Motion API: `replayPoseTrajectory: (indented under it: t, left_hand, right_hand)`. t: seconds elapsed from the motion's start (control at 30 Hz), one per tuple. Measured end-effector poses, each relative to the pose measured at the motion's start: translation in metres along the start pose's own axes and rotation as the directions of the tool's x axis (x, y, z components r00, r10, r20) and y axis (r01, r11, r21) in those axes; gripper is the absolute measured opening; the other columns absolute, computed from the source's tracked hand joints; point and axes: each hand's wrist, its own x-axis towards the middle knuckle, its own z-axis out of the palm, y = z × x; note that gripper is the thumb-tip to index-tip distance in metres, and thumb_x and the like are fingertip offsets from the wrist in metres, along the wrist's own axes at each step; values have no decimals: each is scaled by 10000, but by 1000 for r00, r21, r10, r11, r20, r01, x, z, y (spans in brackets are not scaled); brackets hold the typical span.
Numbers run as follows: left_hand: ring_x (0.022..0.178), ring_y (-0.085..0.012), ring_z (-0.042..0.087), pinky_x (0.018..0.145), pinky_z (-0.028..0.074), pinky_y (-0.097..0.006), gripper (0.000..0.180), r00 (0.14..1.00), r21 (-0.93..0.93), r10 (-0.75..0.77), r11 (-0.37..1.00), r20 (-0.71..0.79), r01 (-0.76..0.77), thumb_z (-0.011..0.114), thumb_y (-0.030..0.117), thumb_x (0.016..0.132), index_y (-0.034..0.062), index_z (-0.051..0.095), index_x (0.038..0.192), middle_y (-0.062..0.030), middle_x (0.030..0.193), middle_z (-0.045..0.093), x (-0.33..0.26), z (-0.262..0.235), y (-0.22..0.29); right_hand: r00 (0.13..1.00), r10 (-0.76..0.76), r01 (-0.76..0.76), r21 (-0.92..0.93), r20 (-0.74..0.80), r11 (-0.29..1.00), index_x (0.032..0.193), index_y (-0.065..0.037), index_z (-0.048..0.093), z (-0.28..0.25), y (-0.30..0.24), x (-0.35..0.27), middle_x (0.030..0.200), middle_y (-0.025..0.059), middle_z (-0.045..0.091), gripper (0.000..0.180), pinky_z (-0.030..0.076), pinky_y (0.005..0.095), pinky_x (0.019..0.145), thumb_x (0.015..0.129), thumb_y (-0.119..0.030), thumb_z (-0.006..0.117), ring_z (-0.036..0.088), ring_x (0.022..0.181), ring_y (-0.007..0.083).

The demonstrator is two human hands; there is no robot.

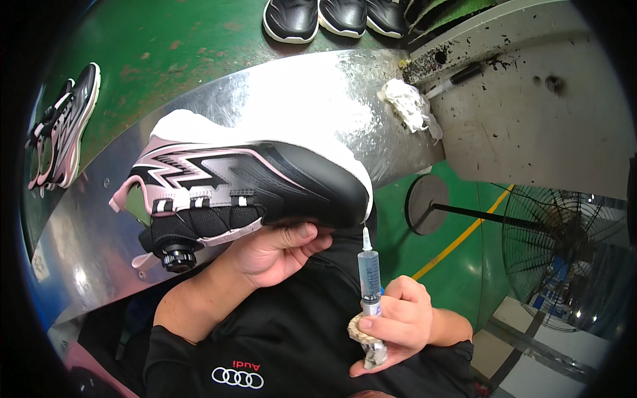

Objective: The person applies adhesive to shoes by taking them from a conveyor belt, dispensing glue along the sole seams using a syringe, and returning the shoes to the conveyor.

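1. Sneaker (265,182), black and pink with a white sole and a round dial closure, lies on its side in my left hand (275,249) over the edge of the shiny metal table (318,93), toe pointing to my right.
2. Syringe (369,275) stands upright in my right hand (398,322), its white tip just below the sneaker's toe, close to the sole edge but not clearly touching.
3. Around it: a crumpled white rag (408,106) and a second syringe (458,76) lie beyond on the bench, more black shoes (338,16) sit at the far edge, and another pink-and-black sneaker (63,126) rests far to my left. A floor fan (564,259) stands at my right.
4. My left fingers curl under the upper, thumb along the side, gripping the sneaker.
5. My right fingers wrap closed round the syringe barrel, with a wad of tape at its base.
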Motion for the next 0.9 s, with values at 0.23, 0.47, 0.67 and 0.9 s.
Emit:
replayPoseTrajectory:
  t: [0.23,0.47,0.67,0.9]
  left_hand:
    - [1188,-270,515,856,531,-261,402,999,49,36,998,2,-36,624,153,866,31,525,1236,-149,1231,556,1,5,-2]
    - [1183,-285,519,841,543,-275,410,998,57,52,997,20,-53,623,176,873,64,515,1252,-142,1243,550,1,10,-2]
    - [1115,-271,571,825,562,-296,329,999,-16,54,998,-5,-54,581,90,893,65,530,1217,-135,1206,572,2,18,-3]
    - [1105,-274,577,819,564,-290,329,997,-19,71,997,19,-71,573,112,902,64,524,1224,-135,1210,571,2,21,-2]
  right_hand:
    - [998,-69,70,-152,15,986,985,-92,642,14,8,-4,768,19,601,483,302,253,452,643,-409,768,372,522,143]
    - [994,-102,108,-210,38,972,967,-94,641,17,12,-1,744,10,580,442,300,253,463,656,-380,768,362,517,141]
    - [992,-113,123,-223,57,967,964,-91,642,17,14,-4,734,14,574,434,299,254,460,653,-365,772,355,511,141]
    - [992,-118,124,-225,40,967,958,-83,643,19,14,-3,724,11,570,444,299,253,457,643,-367,775,356,502,140]
